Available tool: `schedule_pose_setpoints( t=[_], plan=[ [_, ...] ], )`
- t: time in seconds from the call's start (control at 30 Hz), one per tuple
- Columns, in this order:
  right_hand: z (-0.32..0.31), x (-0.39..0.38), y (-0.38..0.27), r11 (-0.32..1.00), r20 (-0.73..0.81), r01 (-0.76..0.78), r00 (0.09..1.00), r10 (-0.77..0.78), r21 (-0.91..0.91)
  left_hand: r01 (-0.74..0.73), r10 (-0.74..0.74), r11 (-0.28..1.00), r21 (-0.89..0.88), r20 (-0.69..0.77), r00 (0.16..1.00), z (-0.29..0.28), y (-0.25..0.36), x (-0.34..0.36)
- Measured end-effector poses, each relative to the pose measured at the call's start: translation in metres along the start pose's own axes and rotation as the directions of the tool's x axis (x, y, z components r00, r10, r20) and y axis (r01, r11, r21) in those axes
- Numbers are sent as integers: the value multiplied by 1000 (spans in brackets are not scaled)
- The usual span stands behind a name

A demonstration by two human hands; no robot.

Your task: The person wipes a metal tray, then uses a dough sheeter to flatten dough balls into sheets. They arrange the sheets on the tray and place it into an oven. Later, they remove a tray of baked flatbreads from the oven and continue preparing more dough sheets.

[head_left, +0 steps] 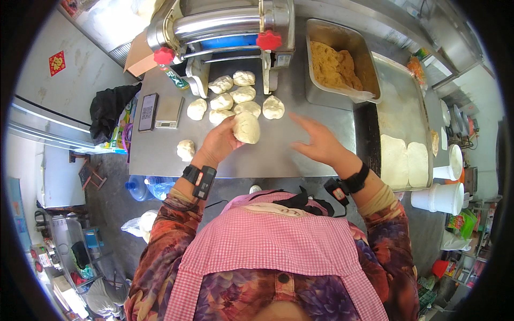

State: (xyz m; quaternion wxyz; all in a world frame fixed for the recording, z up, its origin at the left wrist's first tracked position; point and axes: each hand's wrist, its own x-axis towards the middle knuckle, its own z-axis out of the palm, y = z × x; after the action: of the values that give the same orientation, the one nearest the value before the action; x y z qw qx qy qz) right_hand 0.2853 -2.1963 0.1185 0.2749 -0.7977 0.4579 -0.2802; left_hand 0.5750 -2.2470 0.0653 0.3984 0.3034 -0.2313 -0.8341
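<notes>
My left hand (220, 140) grips a pale, flattened lump of dough (247, 128) above the steel worktable (321, 112). To its right, my right hand (316, 142) hovers with fingers apart and nothing in it, slightly blurred. Several dough lumps (243, 93) lie just beyond my hands, and a single one (186, 150) sits near the front edge on the left. Behind them stands a metal roller machine (217, 27) with red knobs (269, 40). A deep steel container (316, 93) at the back right holds yellow, crumbly filling (334, 64).
A phone (147, 112) and a small scale (169, 112) lie at the table's left. On the right, a long tray (401, 91) bears two flattened dough sheets (393, 160). White buckets (436, 199) stand beside it. Blue bottles (140, 188) sit below the left front edge.
</notes>
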Motion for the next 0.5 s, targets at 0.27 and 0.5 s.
schedule_pose_setpoints(
  t=[0.27, 0.5],
  plan=[
    [34, 64, -42, 822, 96, -143, 989, 108, 551, -180, 164, 942, 283, 79, 983, 63, 15, -12],
    [18, 93, -59, 647, 223, -307, 952, 212, 698, -164, 90, 842, 513, 166, 982, 56, 58, -29]
  ],
)
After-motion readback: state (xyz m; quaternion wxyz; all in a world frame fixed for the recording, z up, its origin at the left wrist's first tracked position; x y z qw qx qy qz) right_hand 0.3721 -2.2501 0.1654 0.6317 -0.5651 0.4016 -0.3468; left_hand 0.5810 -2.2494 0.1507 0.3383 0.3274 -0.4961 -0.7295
